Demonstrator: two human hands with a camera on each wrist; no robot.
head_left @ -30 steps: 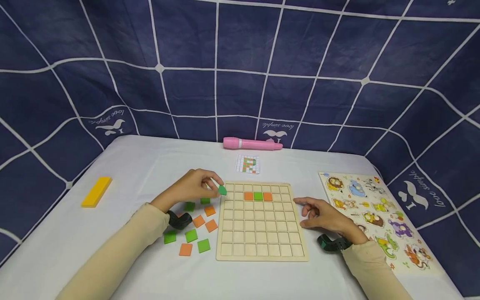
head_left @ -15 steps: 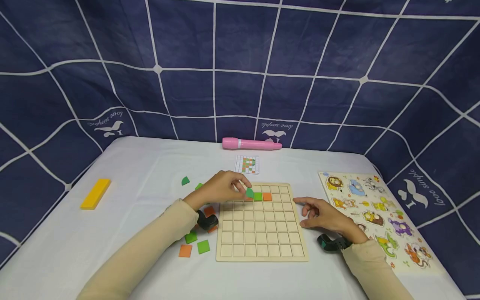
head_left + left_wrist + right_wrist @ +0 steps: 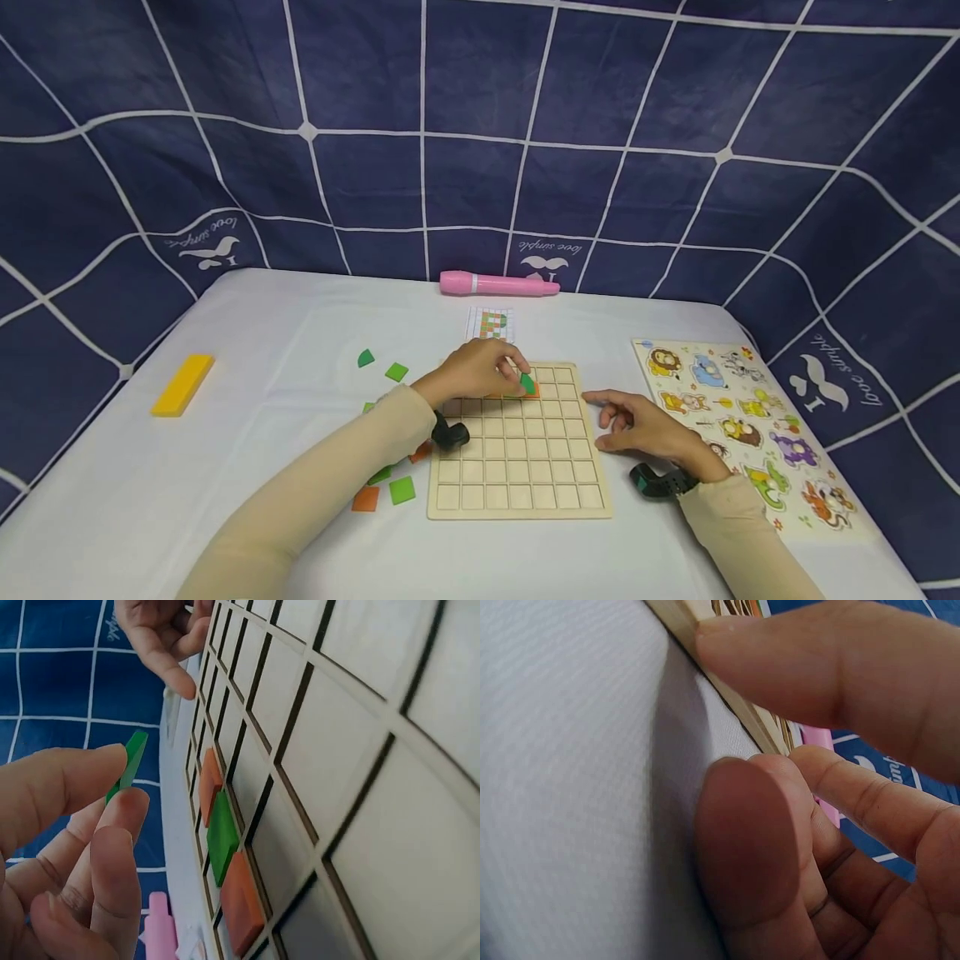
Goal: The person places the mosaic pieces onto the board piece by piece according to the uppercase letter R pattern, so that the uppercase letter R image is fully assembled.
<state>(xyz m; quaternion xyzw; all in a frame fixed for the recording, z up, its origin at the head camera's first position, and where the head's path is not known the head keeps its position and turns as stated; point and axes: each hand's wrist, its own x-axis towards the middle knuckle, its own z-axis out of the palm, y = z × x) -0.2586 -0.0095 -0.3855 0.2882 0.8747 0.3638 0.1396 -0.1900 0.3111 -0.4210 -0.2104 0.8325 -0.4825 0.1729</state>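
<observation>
My left hand point(image 3: 480, 371) pinches a green rounded-corner tile point(image 3: 129, 763) between thumb and finger. It is held above the far part of a wooden grid board point(image 3: 517, 498), near a row of three set tiles. In the left wrist view that row reads as an orange tile point(image 3: 211, 786), a green square tile point(image 3: 223, 838) and another orange tile point(image 3: 242, 906). My right hand point(image 3: 643, 427) is at the board's right edge, thumb and forefinger against the rim, the other fingers loosely bent with nothing held. The left hand covers part of the row in the head view.
Loose tiles, such as an orange one point(image 3: 365, 499) and a green quarter-round one point(image 3: 365, 357), lie left of the board. Behind it are a pattern card point(image 3: 491, 322) and a pink microphone-shaped object point(image 3: 498, 284). An animal puzzle point(image 3: 750, 492) lies right, a yellow block point(image 3: 182, 385) far left.
My left hand has carried the green tile rightward from the board's left edge to over the row of set tiles. The right hand has stayed at the board's edge.
</observation>
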